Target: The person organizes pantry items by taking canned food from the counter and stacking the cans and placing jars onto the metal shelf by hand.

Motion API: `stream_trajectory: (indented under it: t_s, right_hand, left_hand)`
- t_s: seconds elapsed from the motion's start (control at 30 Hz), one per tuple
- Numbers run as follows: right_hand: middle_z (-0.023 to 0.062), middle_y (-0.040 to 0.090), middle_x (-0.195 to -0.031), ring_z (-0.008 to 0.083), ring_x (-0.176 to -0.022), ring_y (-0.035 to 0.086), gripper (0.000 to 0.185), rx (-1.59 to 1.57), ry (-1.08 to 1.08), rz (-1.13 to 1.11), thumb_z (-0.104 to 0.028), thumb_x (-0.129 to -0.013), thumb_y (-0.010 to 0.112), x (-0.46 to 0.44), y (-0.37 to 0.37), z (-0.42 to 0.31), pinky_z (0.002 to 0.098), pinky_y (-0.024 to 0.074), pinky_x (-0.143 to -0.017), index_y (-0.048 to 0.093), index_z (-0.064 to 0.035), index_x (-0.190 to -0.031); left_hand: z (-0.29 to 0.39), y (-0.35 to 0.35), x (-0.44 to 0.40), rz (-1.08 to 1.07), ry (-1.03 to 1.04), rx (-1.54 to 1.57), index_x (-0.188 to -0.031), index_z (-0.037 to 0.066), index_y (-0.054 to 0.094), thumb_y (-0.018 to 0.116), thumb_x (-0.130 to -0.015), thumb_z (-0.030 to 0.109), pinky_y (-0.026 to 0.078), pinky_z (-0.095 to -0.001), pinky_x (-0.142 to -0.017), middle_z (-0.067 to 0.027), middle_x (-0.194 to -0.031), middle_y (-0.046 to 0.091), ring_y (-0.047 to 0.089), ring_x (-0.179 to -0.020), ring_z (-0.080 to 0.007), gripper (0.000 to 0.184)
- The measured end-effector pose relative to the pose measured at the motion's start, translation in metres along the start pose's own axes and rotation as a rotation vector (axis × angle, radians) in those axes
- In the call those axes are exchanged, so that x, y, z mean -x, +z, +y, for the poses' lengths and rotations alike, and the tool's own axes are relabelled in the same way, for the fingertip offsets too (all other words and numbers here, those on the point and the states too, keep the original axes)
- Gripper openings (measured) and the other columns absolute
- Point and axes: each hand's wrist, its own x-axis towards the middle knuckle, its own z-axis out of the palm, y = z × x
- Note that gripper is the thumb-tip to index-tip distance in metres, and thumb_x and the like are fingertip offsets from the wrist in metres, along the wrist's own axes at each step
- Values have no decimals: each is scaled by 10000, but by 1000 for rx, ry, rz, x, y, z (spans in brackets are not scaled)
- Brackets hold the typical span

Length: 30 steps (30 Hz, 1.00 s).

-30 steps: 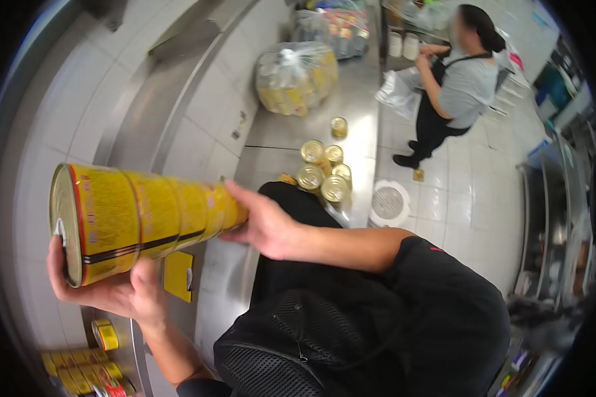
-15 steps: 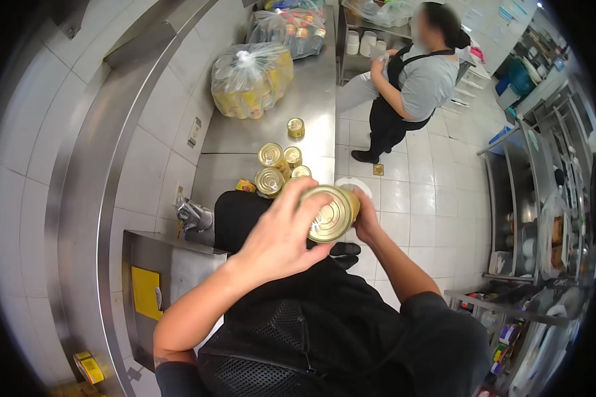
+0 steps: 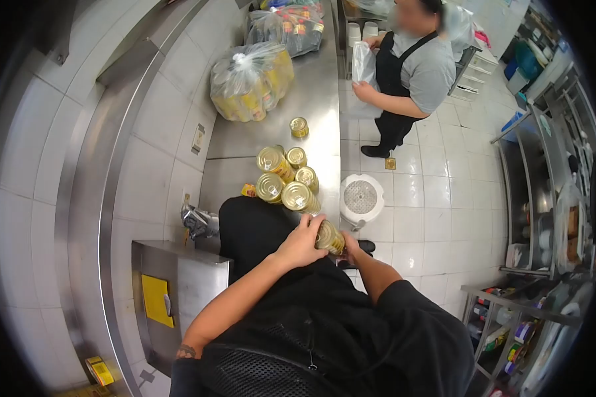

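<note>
Two hands close around one gold-lidded tin [image 3: 329, 239], out in front of the person's dark clothing.

The left hand [image 3: 300, 246] is part curled, fingers over the tin's lidded end; the right hand [image 3: 353, 249] cups the other side, though I can't tell how far its half-hidden fingers bend. Just beyond the left hand, a cluster of tins [image 3: 286, 175] crowds the tabletop [image 3: 318, 92], right in the way on that side. Farther off stand a small tin [image 3: 299, 127] and a clear bag [image 3: 251, 86] of yellow tins. Ahead and rightward of the hands is a round white stool [image 3: 362, 197], a co-worker [image 3: 425, 76] standing past it.
</note>
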Motion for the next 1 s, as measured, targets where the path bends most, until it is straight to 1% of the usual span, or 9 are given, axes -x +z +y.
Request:
stream_trajectory:
  t_s: [0.17, 0.2, 0.3, 0.47, 0.53, 0.57, 0.67, 0.9, 1.0]
  right_hand:
    - [99, 697, -1115, 288, -982, 690, 544, -27, 8, 187, -562, -909, 629, -55, 6, 10, 520, 565, -781, 632, -166, -1283]
    - [148, 691, -1141, 323, -1014, 689, 604, -34, -1, -21, -544, -899, 672, -53, 0, 8, 537, 566, -767, 590, -131, -1332]
    - [176, 689, -1165, 341, -1039, 693, 636, -109, 43, 142, -533, -902, 694, -82, 6, 24, 548, 561, -747, 584, -100, -1355]
    - [166, 680, -1260, 360, -1104, 699, 683, -228, 80, -29, -572, -949, 657, -95, 10, 24, 606, 572, -849, 576, -73, -1408]
    - [151, 659, -1334, 360, -1156, 688, 619, -276, 102, -159, -566, -1039, 518, -73, 20, 8, 614, 535, -1010, 568, -79, -1419]
    - [151, 659, -1334, 360, -1156, 688, 619, -263, 112, -159, -566, -1039, 518, -61, 24, 5, 614, 535, -1010, 568, -79, -1419]
    - [158, 627, -1403, 321, -1265, 642, 592, -419, -11, -367, -484, -1119, 247, 9, 45, -20, 523, 488, -1124, 548, -93, -1447]
    - [162, 652, -1364, 329, -1265, 635, 506, -631, -90, -333, -320, -1071, 301, 23, 79, -33, 512, 501, -1099, 574, -61, -1409]
    - [133, 705, -1258, 282, -1135, 693, 478, -570, -250, -224, -367, -1049, 404, -48, 84, -15, 461, 524, -1053, 634, -42, -1313]
  left_hand:
    - [-1, -2, -11, -25, -61, -47, -1480, 43, 390, 878, -730, 159, 547, -507, -990, -264, -1385, 445, 619, -1155, -497, 903]
    - [-4, -1, -15, -36, -74, -53, -1486, 46, 396, 881, -740, 173, 554, -498, -983, -249, -1375, 453, 630, -1144, -480, 899]
    - [-8, 2, -20, -48, -83, -75, -1489, 53, 404, 886, -749, 189, 554, -495, -986, -235, -1364, 463, 624, -1165, -470, 893]
    - [-14, 14, -14, 30, -80, -42, -1505, 62, 396, 887, -754, 187, 527, -488, -1029, -235, -1384, 458, 595, -1208, -474, 905]
    - [-12, 9, -14, 21, -96, -22, -1532, 74, 386, 895, -755, 187, 511, -480, -1052, -224, -1391, 459, 574, -1244, -462, 936]
    - [-14, 9, -13, 28, -107, -13, -1532, 74, 386, 895, -755, 187, 511, -480, -1052, -224, -1391, 459, 574, -1244, -462, 936]
    - [-15, 8, -13, -39, -10, 7, -1540, 88, 401, 901, -753, 188, 505, -485, -1062, -219, -1409, 451, 564, -1261, -459, 938]
    - [-6, -13, 1, -73, -22, 24, -1595, 136, 376, 879, -786, 170, 452, -467, -1136, -241, -1570, 360, 499, -1356, -473, 953]
    - [2, -48, 29, 59, 72, 13, -1550, 103, 440, 851, -821, 170, 435, -466, -1156, -231, -1632, 330, 468, -1409, -453, 839]
